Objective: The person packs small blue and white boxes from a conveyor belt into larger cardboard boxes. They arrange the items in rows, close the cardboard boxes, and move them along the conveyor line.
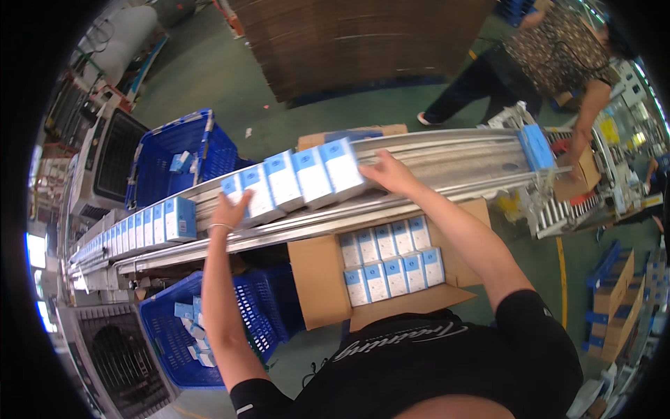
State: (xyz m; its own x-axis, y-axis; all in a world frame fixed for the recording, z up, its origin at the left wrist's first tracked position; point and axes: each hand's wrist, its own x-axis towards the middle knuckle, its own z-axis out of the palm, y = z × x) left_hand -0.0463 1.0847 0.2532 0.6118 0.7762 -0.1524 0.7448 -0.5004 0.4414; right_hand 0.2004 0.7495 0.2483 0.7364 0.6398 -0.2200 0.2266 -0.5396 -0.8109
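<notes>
Boxes (312,178), between edges of conveyor (453,156); clamped between my left hand (229,211) and right hand (392,173). Step: gathering, seemingly; next wants even pressure.

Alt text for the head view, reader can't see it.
A person's left hand and right hand are at opposite ends of a short row of blue-and-white boxes on a metal conveyor. Below, an open carton holds two rows of similar boxes. Upper right, another person stands nearby.
</notes>
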